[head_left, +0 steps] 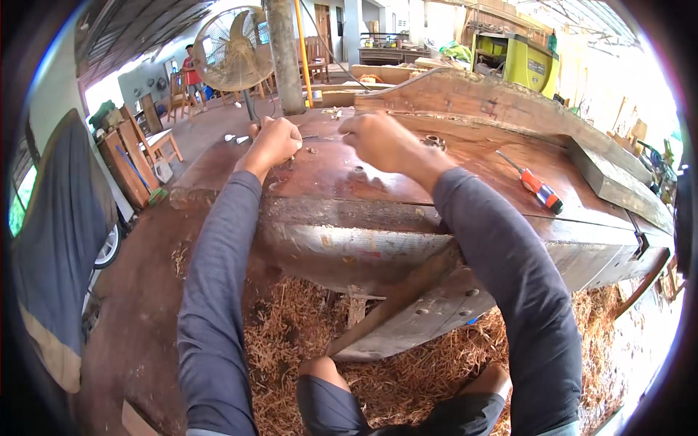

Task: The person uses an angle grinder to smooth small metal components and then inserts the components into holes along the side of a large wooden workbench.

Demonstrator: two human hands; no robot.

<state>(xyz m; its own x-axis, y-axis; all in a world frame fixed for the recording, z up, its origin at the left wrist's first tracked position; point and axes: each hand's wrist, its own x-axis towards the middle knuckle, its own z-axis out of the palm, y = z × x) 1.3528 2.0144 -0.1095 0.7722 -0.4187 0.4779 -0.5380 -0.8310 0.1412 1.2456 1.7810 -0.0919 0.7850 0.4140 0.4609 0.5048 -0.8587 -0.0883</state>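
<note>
My left hand (276, 145) is closed, its fingers curled over the far left part of a reddish-brown wooden workbench (327, 185). Whatever it grips is hidden; a short thin dark piece (310, 136) shows just beside its fingers. To the right, my right hand (382, 142) hovers above the wood, blurred by motion, with its fingers curled in. What it holds, if anything, I cannot make out. A screwdriver (540, 191) with an orange and black handle lies on the bench to the right. Beyond my right wrist sits a small round dark metal piece (434, 142).
A curved wooden board (465, 98) stands along the bench's far side, with a thick timber block (618, 182) at right. Behind it is a yellow-green machine (520, 62). A fan (234, 51) and a post (283, 58) stand beyond. Wood shavings (291, 334) cover the floor.
</note>
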